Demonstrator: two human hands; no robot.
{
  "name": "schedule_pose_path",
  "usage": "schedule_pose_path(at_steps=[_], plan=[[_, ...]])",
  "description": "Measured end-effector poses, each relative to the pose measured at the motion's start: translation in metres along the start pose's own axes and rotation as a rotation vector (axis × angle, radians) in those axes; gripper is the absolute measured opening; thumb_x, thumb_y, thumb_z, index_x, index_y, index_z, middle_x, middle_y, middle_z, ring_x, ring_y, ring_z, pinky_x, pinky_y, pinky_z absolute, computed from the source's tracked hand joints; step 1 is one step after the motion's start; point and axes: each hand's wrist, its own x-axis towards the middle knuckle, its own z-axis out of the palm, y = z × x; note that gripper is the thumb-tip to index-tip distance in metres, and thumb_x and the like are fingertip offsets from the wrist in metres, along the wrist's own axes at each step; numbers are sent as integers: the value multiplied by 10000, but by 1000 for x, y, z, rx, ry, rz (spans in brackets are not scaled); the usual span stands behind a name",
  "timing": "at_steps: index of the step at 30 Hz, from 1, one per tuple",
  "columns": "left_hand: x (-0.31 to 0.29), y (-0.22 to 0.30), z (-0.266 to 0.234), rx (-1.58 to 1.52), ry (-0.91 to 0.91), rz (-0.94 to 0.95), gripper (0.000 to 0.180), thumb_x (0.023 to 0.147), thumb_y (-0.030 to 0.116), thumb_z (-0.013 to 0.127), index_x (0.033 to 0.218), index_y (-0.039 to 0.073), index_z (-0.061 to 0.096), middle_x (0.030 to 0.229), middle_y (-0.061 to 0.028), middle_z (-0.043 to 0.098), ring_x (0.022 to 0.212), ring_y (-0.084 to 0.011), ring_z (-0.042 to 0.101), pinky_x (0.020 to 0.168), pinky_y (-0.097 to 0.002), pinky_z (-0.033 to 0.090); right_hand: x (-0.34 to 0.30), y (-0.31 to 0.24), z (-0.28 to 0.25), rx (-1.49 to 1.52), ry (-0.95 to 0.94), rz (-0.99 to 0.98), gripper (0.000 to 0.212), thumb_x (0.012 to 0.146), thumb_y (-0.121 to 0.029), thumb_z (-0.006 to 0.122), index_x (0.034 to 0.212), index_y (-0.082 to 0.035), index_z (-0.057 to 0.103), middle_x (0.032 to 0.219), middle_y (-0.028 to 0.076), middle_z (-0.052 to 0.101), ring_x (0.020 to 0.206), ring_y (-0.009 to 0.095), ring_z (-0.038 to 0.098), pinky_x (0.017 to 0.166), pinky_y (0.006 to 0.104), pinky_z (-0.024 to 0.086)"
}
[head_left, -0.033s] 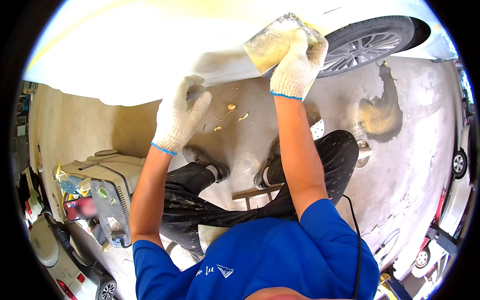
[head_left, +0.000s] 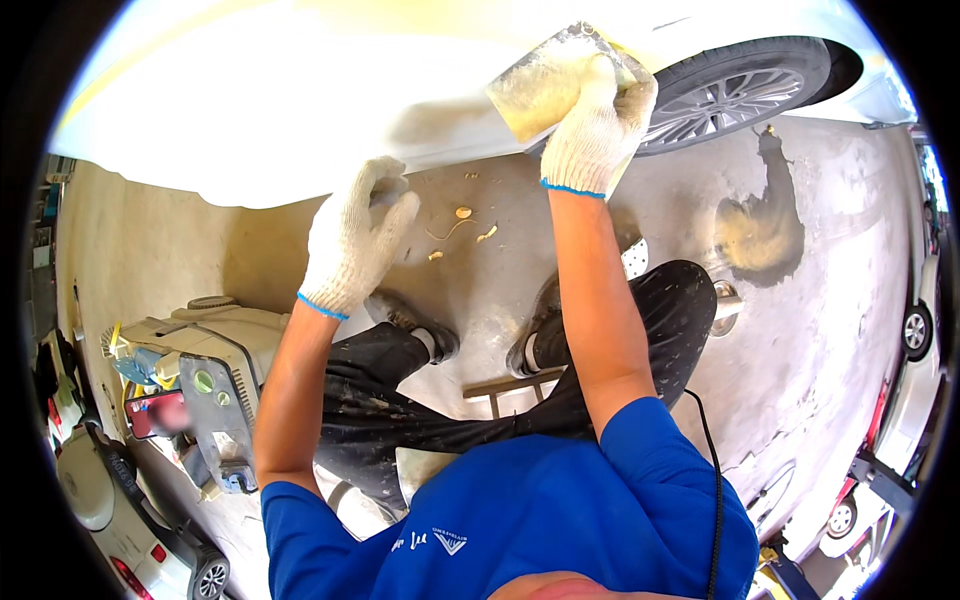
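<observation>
My right hand [head_left: 598,125], in a white knit glove with a blue cuff, grips a flat square board [head_left: 540,90] smeared with yellowish and grey residue. The board is up against the lower side of a white car [head_left: 300,100], just left of its wheel [head_left: 735,95]; whether it touches the panel I cannot tell. My left hand [head_left: 358,235], gloved alike, hangs just in front of the car's lower edge. Its fingers are curved and its thumb stands apart, with nothing seen between them. A greyish patch [head_left: 440,122] marks the panel between the hands.
Yellowish scraps [head_left: 463,212] lie on the floor between my feet and the car. A boxy grey wheeled cart [head_left: 225,380] with tools and a phone [head_left: 142,415] stands to my left. A dark stain [head_left: 765,225] spreads on the right. Other cars [head_left: 130,510] are parked behind.
My left hand has shifted slightly left and back toward me, away from the car's edge. The right hand and the board have barely moved.
</observation>
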Motion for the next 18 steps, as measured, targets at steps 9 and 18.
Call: schedule_pose_path(at_steps=[9,18], plan=[[-15,-9,-1,-62,-15,-34,320,906,122,639,1206,26,580,1010,-139,693,970,-238,687,891,-356,522,-8,6,27,-13,-66,-124,225,946,-23,588,1160,7,525,1073,96,612,978,161,602,870,296,516],[-15,-13,-6,-51,-27,-27,325,914,142,632,1208,19,569,1007,-152,692,958,-256,692,876,-360,530,-34,-10,79,-145,-363,-349,199,945,-10,597,1133,-13,532,1031,72,610,919,146,601,830,281,522]])
